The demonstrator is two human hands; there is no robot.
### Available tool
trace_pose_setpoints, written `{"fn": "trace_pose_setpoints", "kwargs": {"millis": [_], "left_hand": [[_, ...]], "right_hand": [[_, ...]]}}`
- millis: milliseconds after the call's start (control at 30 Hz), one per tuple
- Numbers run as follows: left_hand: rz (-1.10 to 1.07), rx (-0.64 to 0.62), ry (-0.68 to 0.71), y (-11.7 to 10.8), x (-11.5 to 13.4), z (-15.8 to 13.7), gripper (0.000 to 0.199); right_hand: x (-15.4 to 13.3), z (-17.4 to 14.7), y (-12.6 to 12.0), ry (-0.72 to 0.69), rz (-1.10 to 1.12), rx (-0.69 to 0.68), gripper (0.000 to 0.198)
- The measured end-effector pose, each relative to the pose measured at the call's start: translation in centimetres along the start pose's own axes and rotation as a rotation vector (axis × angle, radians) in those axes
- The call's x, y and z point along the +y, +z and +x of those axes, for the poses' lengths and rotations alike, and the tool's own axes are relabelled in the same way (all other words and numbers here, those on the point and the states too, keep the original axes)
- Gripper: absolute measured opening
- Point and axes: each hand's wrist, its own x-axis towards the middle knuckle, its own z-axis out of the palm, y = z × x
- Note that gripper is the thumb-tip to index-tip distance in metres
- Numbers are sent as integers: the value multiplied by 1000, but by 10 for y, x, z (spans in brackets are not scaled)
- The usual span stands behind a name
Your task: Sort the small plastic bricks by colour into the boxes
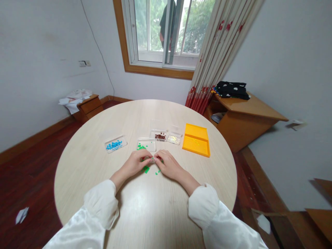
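My left hand (135,162) and my right hand (169,164) meet over the round table, fingertips pinched together around a tiny green piece (153,158). Its exact shape is too small to make out. Just below the fingers, a green block of joined pieces (146,169) lies on the tabletop by my left hand. A few loose green bits (157,172) rest near my right fingers. Behind my hands stands a clear plastic box (155,146) with small green pieces (141,146) gathered toward its left side. My fingers hide part of what lies beneath them.
Clear boxes hold blue pieces (114,145), dark brown pieces (160,136) and cream pieces (173,139). An opened yellow case (196,148) lies to the right on the table (150,214). A wooden cabinet (249,114) stands beyond, and a person (163,27) is outside the window.
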Motion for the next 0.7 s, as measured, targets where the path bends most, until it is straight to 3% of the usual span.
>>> {"fn": "trace_pose_setpoints", "kwargs": {"millis": [700], "left_hand": [[71, 111, -17, 2, -3, -1, 15]], "right_hand": [[2, 1, -6, 5, -37, -43, 13]]}}
